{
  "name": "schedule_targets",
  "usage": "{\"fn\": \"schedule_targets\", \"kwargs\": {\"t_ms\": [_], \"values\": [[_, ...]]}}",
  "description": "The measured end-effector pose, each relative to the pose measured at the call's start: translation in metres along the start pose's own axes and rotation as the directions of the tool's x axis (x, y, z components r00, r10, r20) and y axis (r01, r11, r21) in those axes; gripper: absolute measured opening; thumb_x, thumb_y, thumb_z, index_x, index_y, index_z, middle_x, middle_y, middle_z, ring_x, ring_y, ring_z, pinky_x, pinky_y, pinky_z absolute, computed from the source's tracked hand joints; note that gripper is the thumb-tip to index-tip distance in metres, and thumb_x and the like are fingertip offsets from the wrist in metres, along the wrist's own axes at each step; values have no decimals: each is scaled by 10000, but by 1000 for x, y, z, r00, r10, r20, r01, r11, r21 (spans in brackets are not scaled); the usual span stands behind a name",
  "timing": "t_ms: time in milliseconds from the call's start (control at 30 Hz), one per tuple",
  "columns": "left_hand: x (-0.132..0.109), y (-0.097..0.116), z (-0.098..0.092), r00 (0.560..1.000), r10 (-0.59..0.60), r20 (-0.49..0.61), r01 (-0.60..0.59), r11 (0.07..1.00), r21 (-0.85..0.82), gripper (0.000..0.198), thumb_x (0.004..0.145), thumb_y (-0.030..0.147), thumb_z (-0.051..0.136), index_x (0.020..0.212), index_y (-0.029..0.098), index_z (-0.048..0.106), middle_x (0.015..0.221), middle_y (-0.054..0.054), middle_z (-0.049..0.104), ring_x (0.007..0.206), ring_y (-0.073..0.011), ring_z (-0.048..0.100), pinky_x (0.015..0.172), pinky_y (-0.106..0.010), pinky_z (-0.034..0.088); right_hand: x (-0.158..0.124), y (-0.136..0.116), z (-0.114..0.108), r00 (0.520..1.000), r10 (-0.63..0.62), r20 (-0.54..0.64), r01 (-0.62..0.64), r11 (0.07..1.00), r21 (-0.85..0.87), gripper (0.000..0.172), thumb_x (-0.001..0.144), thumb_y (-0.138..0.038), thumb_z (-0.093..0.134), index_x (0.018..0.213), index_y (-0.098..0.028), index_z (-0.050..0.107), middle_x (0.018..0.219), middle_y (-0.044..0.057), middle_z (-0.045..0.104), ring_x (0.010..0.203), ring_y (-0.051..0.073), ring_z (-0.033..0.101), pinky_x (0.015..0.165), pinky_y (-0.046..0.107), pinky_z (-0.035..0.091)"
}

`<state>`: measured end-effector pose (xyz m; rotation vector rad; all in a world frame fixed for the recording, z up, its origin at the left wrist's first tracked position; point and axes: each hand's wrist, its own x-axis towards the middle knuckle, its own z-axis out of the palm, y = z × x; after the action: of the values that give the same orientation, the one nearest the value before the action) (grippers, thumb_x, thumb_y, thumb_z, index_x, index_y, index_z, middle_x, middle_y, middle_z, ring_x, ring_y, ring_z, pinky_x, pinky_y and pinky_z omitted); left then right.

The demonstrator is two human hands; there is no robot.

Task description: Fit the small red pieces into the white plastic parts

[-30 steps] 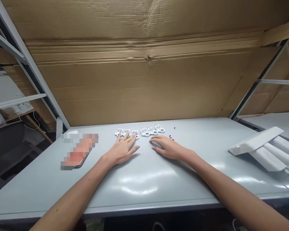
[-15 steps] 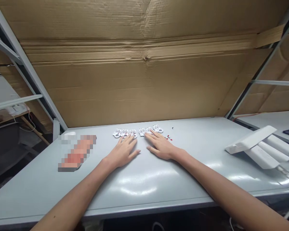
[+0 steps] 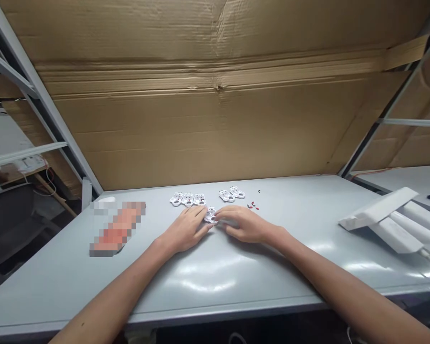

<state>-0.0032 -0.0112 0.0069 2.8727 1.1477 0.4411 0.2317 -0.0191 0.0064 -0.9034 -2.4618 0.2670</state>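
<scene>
A small white plastic part with a ring-shaped end [image 3: 211, 216] is between my hands, near the middle of the table. My left hand [image 3: 188, 227] grips its left side, fingers and thumb closing around the edge. From the right, my right hand [image 3: 247, 223] pinches the same part near the ring. Behind my left hand, three similar white parts [image 3: 188, 199] lie side by side. Two more white parts [image 3: 232, 194] rest behind my right hand. Several tiny red and black pieces [image 3: 253, 206] are scattered to their right.
The grey table [image 3: 215, 272] meets a cardboard wall [image 3: 215, 138] at the back. A blurred reddish object [image 3: 117, 229] lies at left. At right stands a white device with several blocks and a cable [image 3: 390, 217]. Metal frame posts [image 3: 62, 119] rise at the sides.
My right hand has drawn one white part out of the right-hand group, towards me and left. Both hands now meet at it; before, they lay spread over the parts.
</scene>
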Motion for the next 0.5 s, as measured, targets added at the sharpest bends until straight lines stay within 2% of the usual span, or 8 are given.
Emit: {"fn": "schedule_targets", "kwargs": {"t_ms": [100, 233, 300, 367, 500], "values": [[0, 3, 0, 1000, -2, 17, 2, 1000, 0, 376, 1018, 390, 406, 1308, 172, 503, 1359, -127, 557, 1255, -281, 506, 1058, -446, 411, -4, 16, -9, 966, 220, -134, -241, 956, -168, 260, 853, -125, 508, 1030, -191, 686, 1109, 93, 702, 1038, 237, 624, 893, 356, 479], [-1, 1, 1, 1000, -14, 25, 13, 1000, 16, 417, 1019, 409, 394, 1357, 179, 478, 1424, -127, 511, 1306, -285, 464, 1092, -455, 379, -11, 36, -25, 863, 473, -177, -503, 772, -389, 214, 818, -114, 535, 946, -161, 700, 1150, 135, 669, 1085, 283, 586, 821, 352, 470], [-2, 0, 2, 999, -19, 36, 18, 1000, 17, 446, 1019, 423, 384, 1382, 177, 463, 1443, -131, 495, 1321, -288, 452, 1097, -460, 375, -13, 38, -29, 817, 554, -157, -561, 701, -440, 180, 822, -139, 540, 897, -160, 702, 1111, 142, 670, 1069, 293, 583, 765, 341, 460], [-2, 0, 1, 998, -27, 49, 26, 1000, 16, 464, 1021, 432, 368, 1399, 177, 455, 1453, -131, 486, 1336, -289, 440, 1099, -459, 374, -14, 37, -31, 790, 601, -120, -584, 677, -448, 160, 836, -158, 540, 849, -164, 699, 1073, 139, 673, 1056, 289, 583, 735, 325, 445], [-1, 3, -3, 997, -38, 69, 38, 999, 0, 485, 1033, 456, 302, 1408, 191, 459, 1461, -120, 483, 1347, -280, 432, 1097, -453, 378, -12, 32, -29, 773, 628, -86, -601, 683, -414, 201, 844, -92, 503, 792, -166, 682, 1028, 132, 676, 1022, 264, 591, 714, 299, 425]]}}
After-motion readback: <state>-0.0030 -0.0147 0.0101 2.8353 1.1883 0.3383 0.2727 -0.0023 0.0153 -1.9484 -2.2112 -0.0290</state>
